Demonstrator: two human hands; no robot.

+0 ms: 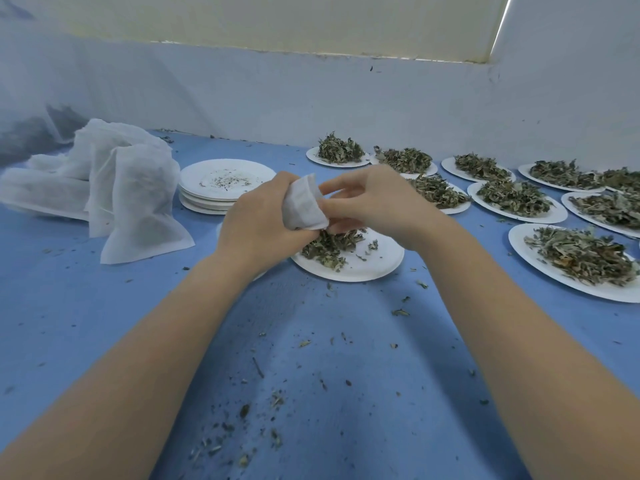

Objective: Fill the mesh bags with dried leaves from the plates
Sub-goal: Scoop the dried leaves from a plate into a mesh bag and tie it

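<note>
My left hand (pixel 258 225) grips a small white mesh bag (pixel 303 206) above a white paper plate (pixel 377 263). On the plate lies a small heap of dried green leaves (pixel 329 245). My right hand (pixel 375 199) pinches the bag's edge from the right, its lower fingers curled close over the leaves. The bag's inside is hidden, so I cannot tell how full it is.
Several white mesh bags (pixel 138 202) lie and stand at the left. A stack of bare plates (pixel 221 183) sits behind my left hand. Several plates heaped with leaves (pixel 581 258) fill the right side up to the wall. Leaf crumbs litter the blue table (pixel 104 289).
</note>
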